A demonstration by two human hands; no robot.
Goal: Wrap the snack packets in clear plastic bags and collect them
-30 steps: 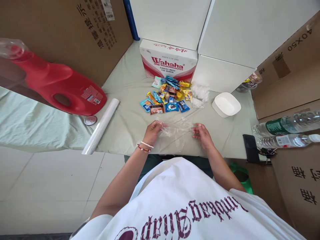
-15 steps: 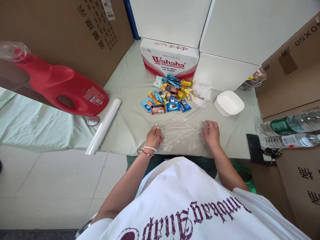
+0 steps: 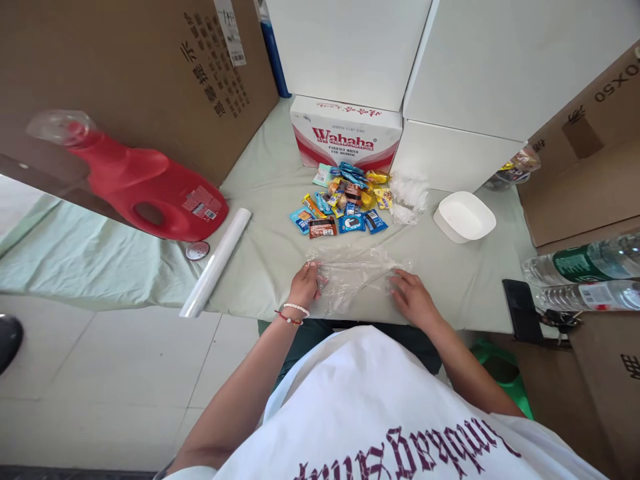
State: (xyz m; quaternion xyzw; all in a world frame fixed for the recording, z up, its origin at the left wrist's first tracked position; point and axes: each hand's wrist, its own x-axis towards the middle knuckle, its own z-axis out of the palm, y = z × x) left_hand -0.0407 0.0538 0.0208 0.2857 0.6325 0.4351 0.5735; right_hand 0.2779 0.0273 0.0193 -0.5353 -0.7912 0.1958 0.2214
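A thin, wrinkled sheet of clear plastic film point(image 3: 355, 277) lies near the table's front edge between my hands. My left hand point(image 3: 303, 283) pinches its left side. At the right side, my right hand point(image 3: 413, 298) rests with fingertips on the film, fingers bent a little and apart. Just beyond it is a pile of small wrapped snacks point(image 3: 351, 221) in blue, brown and yellow packets. Crumpled clear plastic point(image 3: 407, 193) sits against the pile's right side. A white plastic bowl point(image 3: 465, 213) stands farther right, with nothing in it.
Left of my hands lies a plastic roll point(image 3: 216, 263), beside a red jug point(image 3: 150, 187) and a round lid point(image 3: 197, 251). A Wahaba-style printed carton point(image 3: 347, 133) stands behind the snacks. A black phone point(image 3: 521, 310) and clear bottles point(image 3: 583, 263) lie at the right edge.
My right hand has moved left and inward onto the film, which is now bunched narrower. My left hand keeps its pinch. The whole view has shifted slightly.
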